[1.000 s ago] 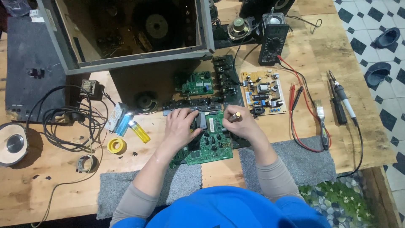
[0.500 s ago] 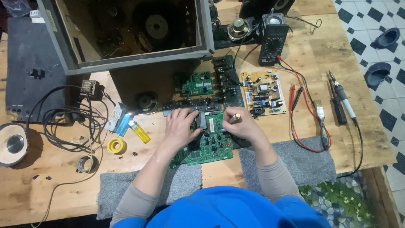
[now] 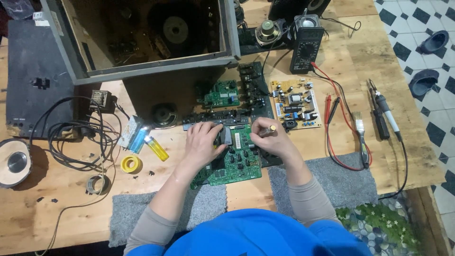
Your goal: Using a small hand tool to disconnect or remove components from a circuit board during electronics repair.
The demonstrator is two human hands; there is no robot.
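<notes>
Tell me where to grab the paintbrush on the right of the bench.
Grip the paintbrush by its long handle, near the middle, coming from above. It lies flat on the wooden bench, bristles pointing away from the person, with a red probe lead beside it on the left.

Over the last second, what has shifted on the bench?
Almost nothing. The right hand still holds the yellow-tipped tool over the green circuit board, drifting slightly left. The left hand stays pressed on the board; everything else is unmoved.
</notes>
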